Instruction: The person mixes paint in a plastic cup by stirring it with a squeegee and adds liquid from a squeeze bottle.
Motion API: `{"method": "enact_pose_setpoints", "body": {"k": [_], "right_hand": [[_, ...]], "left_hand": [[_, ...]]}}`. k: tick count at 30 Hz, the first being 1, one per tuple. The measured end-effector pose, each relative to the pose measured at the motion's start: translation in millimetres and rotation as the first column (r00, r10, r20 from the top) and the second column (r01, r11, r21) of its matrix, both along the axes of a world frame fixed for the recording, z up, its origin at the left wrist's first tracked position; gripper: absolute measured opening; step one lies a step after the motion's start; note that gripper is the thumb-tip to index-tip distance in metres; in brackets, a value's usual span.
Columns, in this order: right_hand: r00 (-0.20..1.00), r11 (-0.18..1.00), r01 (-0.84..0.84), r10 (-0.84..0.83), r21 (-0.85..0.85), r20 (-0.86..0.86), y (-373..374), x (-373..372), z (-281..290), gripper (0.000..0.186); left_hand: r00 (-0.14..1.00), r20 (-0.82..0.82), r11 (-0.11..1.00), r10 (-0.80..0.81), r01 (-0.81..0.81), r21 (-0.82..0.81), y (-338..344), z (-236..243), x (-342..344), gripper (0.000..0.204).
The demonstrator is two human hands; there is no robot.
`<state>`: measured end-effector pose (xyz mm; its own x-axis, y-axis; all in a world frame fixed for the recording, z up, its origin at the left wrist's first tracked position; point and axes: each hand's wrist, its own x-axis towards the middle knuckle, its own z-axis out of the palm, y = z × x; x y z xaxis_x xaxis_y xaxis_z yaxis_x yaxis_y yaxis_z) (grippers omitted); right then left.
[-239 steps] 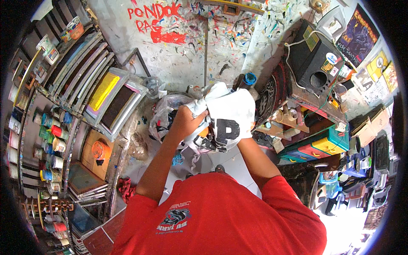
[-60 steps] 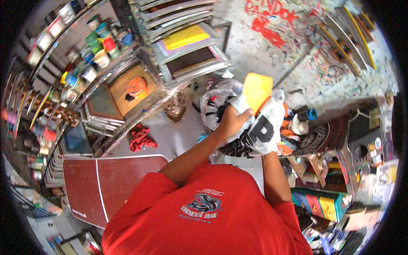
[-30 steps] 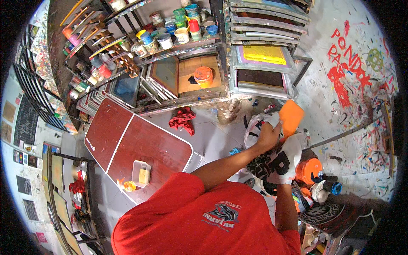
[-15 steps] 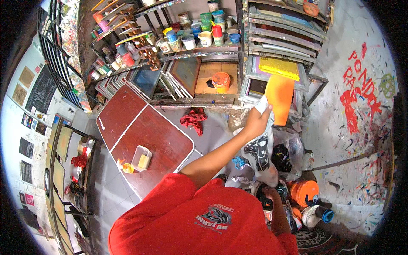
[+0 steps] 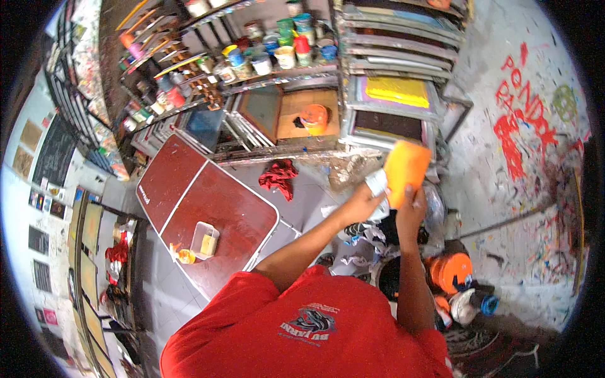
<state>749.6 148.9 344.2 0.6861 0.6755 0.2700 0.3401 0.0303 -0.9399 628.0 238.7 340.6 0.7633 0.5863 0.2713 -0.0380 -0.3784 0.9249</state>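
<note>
My left hand (image 5: pixel 365 203) is closed on a white cloth (image 5: pixel 377 181) beside an orange flat panel (image 5: pixel 408 167). My right hand (image 5: pixel 411 205) grips the lower right part of that panel, which is tilted upright, its top toward the shelving. Beneath both hands, partly hidden by them, lie crumpled dark and white scraps and a clear bag (image 5: pixel 435 214). An orange bucket (image 5: pixel 449 271) is just right of my right forearm, with a white jug (image 5: pixel 465 305) and a blue-topped container (image 5: pixel 488 303) behind it. The picture is slightly blurred.
A red folding table (image 5: pixel 176 189) holds a clear tub (image 5: pixel 205 238). Shelves (image 5: pixel 271 75) of paint pots and screen frames stand ahead, a red cloth (image 5: pixel 277 178) on the floor before them. A paint-marked wall (image 5: pixel 510 246) is at right, a narrow rack (image 5: pixel 94 283) at left.
The view swung toward the shelves and table. My right hand came up from low among the bin's contents onto the orange panel. The large printed white cloth no longer hangs below my left hand.
</note>
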Motion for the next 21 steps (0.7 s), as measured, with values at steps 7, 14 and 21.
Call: {"method": "enact_pose_setpoints", "body": {"k": [7, 14, 21], "right_hand": [[0.982, 0.981, -0.145, 0.159, -0.130, 0.105, 11.6, -1.9, 23.0, 0.028], [0.853, 0.888, -0.233, 0.383, -0.396, 0.356, -32.9, 12.3, -18.4, 0.036], [1.000, 0.924, -0.022, 0.020, -0.381, -0.010, -129.5, -9.4, -106.2, 0.036]], "left_hand": [[0.945, 0.129, 0.929, 0.301, -0.260, -0.263, 9.2, -3.3, 2.5, 0.014], [0.734, -0.194, 0.727, 0.651, -0.676, -0.117, 63.4, 32.2, 19.3, 0.043], [0.955, 0.146, 0.962, 0.258, -0.241, -0.126, 62.0, 42.8, 48.3, 0.035]]}}
